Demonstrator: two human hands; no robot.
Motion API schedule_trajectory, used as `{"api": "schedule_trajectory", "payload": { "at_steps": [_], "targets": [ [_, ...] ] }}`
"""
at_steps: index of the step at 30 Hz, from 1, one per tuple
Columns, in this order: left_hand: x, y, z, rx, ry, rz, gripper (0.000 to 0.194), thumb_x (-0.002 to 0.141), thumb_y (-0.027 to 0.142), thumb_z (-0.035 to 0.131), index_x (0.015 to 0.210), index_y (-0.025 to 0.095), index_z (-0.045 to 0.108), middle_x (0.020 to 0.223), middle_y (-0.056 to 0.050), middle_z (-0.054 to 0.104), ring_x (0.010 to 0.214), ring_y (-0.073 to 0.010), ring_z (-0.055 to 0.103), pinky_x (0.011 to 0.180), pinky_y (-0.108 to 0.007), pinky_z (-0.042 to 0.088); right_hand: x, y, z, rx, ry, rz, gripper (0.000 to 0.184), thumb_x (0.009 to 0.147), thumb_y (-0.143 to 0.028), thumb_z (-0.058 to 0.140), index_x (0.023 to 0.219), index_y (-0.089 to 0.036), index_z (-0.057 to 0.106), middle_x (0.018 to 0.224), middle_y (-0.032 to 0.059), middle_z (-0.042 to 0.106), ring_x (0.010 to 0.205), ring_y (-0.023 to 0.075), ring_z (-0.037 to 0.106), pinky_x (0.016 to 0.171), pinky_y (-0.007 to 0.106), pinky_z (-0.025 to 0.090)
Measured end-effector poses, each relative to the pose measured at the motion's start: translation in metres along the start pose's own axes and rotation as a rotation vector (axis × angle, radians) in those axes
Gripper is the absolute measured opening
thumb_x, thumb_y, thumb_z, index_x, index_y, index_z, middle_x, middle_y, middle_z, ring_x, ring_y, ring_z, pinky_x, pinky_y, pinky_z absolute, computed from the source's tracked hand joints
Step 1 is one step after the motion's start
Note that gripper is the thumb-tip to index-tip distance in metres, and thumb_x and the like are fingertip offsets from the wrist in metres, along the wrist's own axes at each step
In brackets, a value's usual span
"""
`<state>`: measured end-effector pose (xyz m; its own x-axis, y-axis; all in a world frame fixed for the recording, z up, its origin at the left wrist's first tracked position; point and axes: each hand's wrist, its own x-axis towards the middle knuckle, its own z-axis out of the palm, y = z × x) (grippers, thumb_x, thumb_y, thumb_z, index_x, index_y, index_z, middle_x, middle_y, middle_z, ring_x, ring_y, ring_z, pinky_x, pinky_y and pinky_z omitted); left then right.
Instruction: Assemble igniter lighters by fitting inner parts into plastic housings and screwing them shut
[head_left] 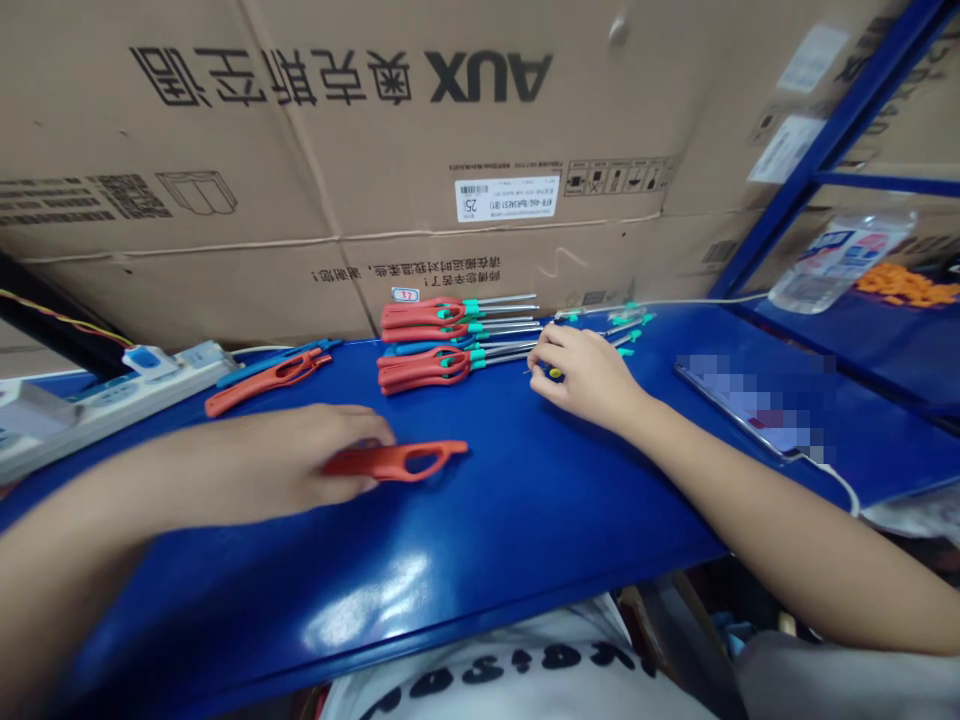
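My left hand (330, 460) is closed around an orange-red lighter handle casing (427, 460), which has an oval finger loop and is held above the blue table. My right hand (585, 370) has its fingers bent at the ends of several thin metal lighter tubes with teal parts (634, 320). A small yellow piece (555, 373) shows under its fingers; what they pinch is mostly hidden. Left of that hand lie stacked long-nosed lighters (424, 370) with red handles, teal triggers and metal tubes, with a blue handle (427, 348) among them.
Loose red (266, 385) and blue handle casings (281, 362) lie beside a white power strip (150, 395). A phone (742, 410) with a cable rests at the right. A big cardboard box (300, 200) stands behind the table. A plastic bottle (840, 260) and orange pieces (907, 285) are farther right.
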<state>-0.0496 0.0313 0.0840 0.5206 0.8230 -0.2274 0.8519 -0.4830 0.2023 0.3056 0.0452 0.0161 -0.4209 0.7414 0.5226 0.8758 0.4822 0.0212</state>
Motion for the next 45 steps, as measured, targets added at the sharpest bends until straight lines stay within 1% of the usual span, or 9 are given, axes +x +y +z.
{"api": "schedule_trajectory", "payload": {
  "at_steps": [1, 3, 7, 10, 17, 22, 26, 35, 45],
  "targets": [
    [0.003, 0.017, 0.008, -0.035, -0.079, 0.121, 0.021, 0.082, 0.042, 0.065, 0.101, 0.037, 0.072, 0.097, 0.005, 0.073, 0.083, -0.0203, 0.069, 0.072, -0.028, 0.056, 0.000, 0.000, -0.001, 0.007, -0.003, -0.002, 0.011, 0.087, -0.020, 0.056, 0.081, -0.020, 0.066, 0.091, 0.0060, 0.066, 0.091, 0.0235, 0.062, 0.073, 0.034, 0.038],
    [0.012, 0.043, 0.029, -0.107, -0.065, 0.250, 0.025, 0.092, 0.040, 0.056, 0.112, 0.033, 0.067, 0.110, 0.001, 0.070, 0.095, -0.0212, 0.067, 0.083, -0.031, 0.055, 0.000, 0.001, -0.002, 0.025, -0.014, -0.008, 0.011, 0.086, -0.020, 0.056, 0.082, -0.020, 0.066, 0.090, 0.0059, 0.067, 0.091, 0.0228, 0.061, 0.074, 0.033, 0.037],
    [0.033, 0.063, 0.073, -0.174, 0.186, 0.323, 0.031, 0.099, 0.033, 0.050, 0.126, 0.024, 0.060, 0.123, -0.007, 0.064, 0.112, -0.0231, 0.061, 0.100, -0.037, 0.049, -0.001, 0.000, -0.004, 0.034, -0.030, -0.024, 0.011, 0.085, -0.018, 0.055, 0.082, -0.019, 0.066, 0.089, 0.0055, 0.067, 0.087, 0.0209, 0.060, 0.074, 0.032, 0.036],
    [0.043, 0.060, 0.088, -0.096, 0.298, 0.359, 0.039, 0.100, 0.034, 0.051, 0.137, 0.022, 0.054, 0.131, -0.009, 0.060, 0.119, -0.0259, 0.058, 0.104, -0.042, 0.046, -0.003, -0.003, -0.006, 0.053, -0.054, -0.016, 0.010, 0.085, -0.018, 0.056, 0.081, -0.019, 0.065, 0.088, 0.0043, 0.068, 0.082, 0.0185, 0.060, 0.071, 0.030, 0.036],
    [0.036, 0.040, 0.071, -0.076, 0.272, 0.262, 0.055, 0.088, 0.046, 0.065, 0.137, 0.021, 0.054, 0.132, -0.011, 0.060, 0.118, -0.0288, 0.059, 0.101, -0.044, 0.049, -0.006, -0.001, -0.007, 0.181, -0.073, 0.031, 0.008, 0.083, -0.015, 0.055, 0.080, -0.019, 0.061, 0.091, 0.0033, 0.066, 0.079, 0.0165, 0.059, 0.067, 0.028, 0.039],
    [0.036, 0.029, 0.064, -0.156, 0.207, 0.274, 0.036, 0.086, 0.041, 0.068, 0.116, 0.020, 0.064, 0.113, -0.007, 0.066, 0.105, -0.0256, 0.062, 0.093, -0.039, 0.051, -0.007, 0.001, -0.006, 0.512, -0.233, -0.142, 0.012, 0.088, -0.014, 0.054, 0.094, -0.020, 0.061, 0.098, 0.0047, 0.063, 0.085, 0.0160, 0.058, 0.081, 0.030, 0.048],
    [0.041, 0.029, 0.073, -0.273, 0.245, 0.275, 0.031, 0.088, 0.041, 0.067, 0.110, 0.020, 0.064, 0.108, -0.005, 0.064, 0.095, -0.0222, 0.062, 0.084, -0.036, 0.052, -0.008, -0.009, -0.006, 0.682, -0.319, -0.237, 0.019, 0.087, -0.029, 0.069, 0.101, -0.020, 0.060, 0.102, 0.0051, 0.061, 0.092, 0.0174, 0.058, 0.086, 0.032, 0.049],
    [0.046, 0.031, 0.089, -0.352, 0.334, 0.278, 0.034, 0.090, 0.044, 0.066, 0.114, 0.021, 0.062, 0.113, -0.007, 0.060, 0.099, -0.0233, 0.061, 0.091, -0.039, 0.050, -0.007, -0.009, -0.001, 0.631, -0.476, -0.186, 0.019, 0.090, -0.037, 0.068, 0.087, -0.018, 0.065, 0.106, 0.0063, 0.058, 0.084, 0.0152, 0.060, 0.080, 0.032, 0.052],
    [0.049, 0.032, 0.088, -0.366, 0.337, 0.287, 0.038, 0.090, 0.045, 0.066, 0.119, 0.020, 0.063, 0.110, -0.007, 0.061, 0.095, -0.0221, 0.061, 0.090, -0.038, 0.050, -0.006, -0.006, -0.001, 0.505, -0.361, -0.174, 0.019, 0.097, -0.036, 0.057, 0.097, -0.019, 0.067, 0.096, 0.0063, 0.071, 0.085, 0.0189, 0.065, 0.078, 0.032, 0.050]
  ]
}}
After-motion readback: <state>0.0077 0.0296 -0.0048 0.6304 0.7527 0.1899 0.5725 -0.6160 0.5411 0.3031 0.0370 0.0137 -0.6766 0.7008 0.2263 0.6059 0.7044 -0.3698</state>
